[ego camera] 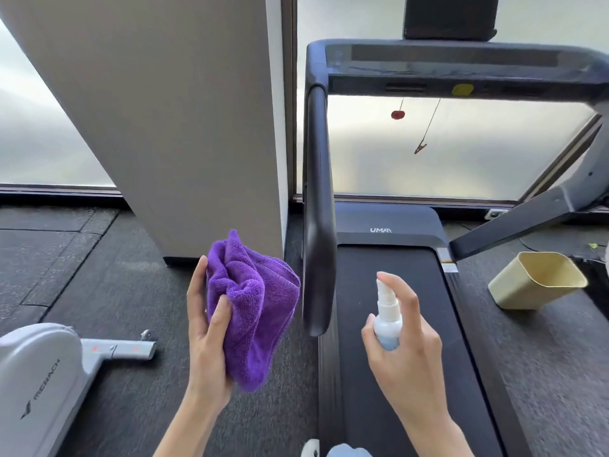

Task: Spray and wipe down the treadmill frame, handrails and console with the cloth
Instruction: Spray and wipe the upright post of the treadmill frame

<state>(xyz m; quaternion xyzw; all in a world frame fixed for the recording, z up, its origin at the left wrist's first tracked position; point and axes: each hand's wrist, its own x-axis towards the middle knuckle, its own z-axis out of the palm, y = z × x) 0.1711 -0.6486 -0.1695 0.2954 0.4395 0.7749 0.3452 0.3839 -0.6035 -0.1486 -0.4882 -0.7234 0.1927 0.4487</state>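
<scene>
My left hand [207,338] grips a bunched purple cloth [257,305], held up just left of the treadmill's left handrail [318,209]. My right hand [405,344] holds a small white spray bottle [387,316] over the treadmill belt [395,324], with the index finger on top of the nozzle, which faces the handrail and cloth. The dark console [461,65] spans the top of the frame. A red safety key [397,114] and a clip on a cord [420,148] hang below it. The right upright [527,219] slants down at the right.
A wide beige pillar [184,127] stands left of the treadmill, close to the handrail. A white exercise machine [43,374] sits at the lower left. A tipped yellow bin [537,280] lies on the dark floor right of the belt. Frosted windows run behind.
</scene>
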